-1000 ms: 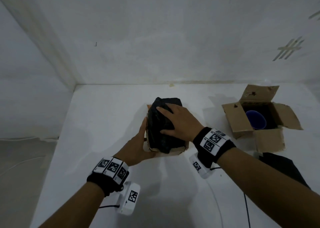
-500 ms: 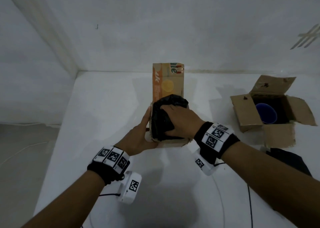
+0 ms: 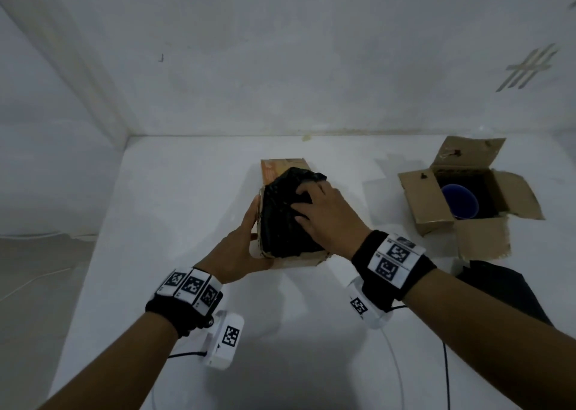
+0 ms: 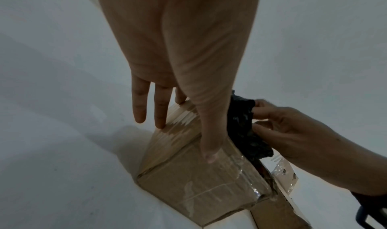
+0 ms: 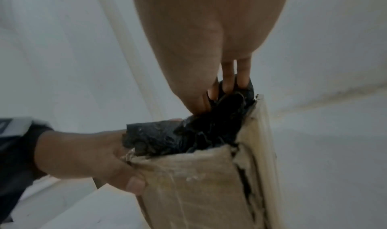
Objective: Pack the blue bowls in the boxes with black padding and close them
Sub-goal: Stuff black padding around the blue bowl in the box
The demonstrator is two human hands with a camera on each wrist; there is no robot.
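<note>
A cardboard box (image 3: 299, 258) stands mid-table with crumpled black padding (image 3: 280, 222) bulging from its top. My left hand (image 3: 249, 241) grips the box's left corner, fingers along the side and thumb on the near face (image 4: 209, 149). My right hand (image 3: 314, 207) digs curled fingers into the padding and pinches it (image 5: 226, 87). Whatever lies under the padding is hidden. At the right, a second box (image 3: 433, 204) sits open, with a blue bowl (image 3: 459, 201) on black lining inside.
A loose black padding piece (image 3: 505, 288) lies at the right, near my right forearm. The white back wall (image 3: 280, 66) and left wall close off the table. Thin cables trail from the wrist cameras over the near table.
The printed far flap, upright behind the padding half a second ago, now shows much lower. My right hand has shifted along the padding and curled its fingers in. The left hand stays on the box.
</note>
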